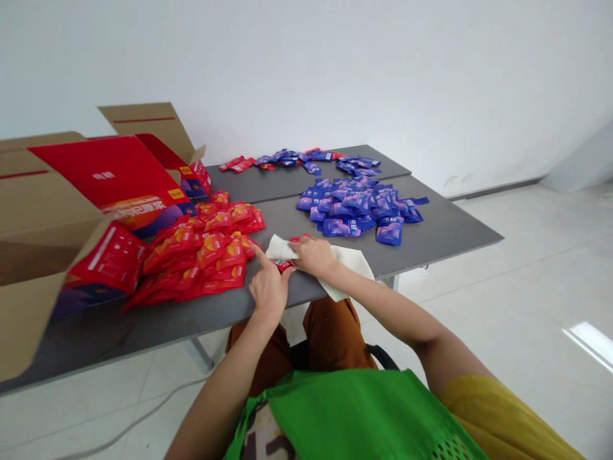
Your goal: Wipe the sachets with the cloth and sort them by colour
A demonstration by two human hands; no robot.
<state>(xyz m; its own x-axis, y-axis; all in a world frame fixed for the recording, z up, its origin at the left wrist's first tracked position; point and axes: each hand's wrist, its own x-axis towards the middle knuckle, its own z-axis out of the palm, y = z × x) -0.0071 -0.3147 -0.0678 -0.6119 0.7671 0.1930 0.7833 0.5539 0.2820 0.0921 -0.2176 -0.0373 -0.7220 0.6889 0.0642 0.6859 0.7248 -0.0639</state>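
Observation:
A cream cloth (352, 260) is bunched under my right hand (313, 255), whose fingers are closed on it near the front edge of the table. Part of a red sachet (282, 264) shows beneath the cloth, between my two hands. My left hand (269, 287) is just left of it, thumb at the sachet and index finger stretched toward the pile of red sachets (211, 249). Its other fingers are partly hidden. Beyond my right hand lies a heap of blue-purple sachets (357, 204).
Open cardboard boxes with red printing (110, 172) stand on the left of the grey table (282, 220). Along its back lie red sachets (238, 163) and more blue ones (287, 157). A white wall (335, 70) rises behind. A cable (143, 415) runs over the floor.

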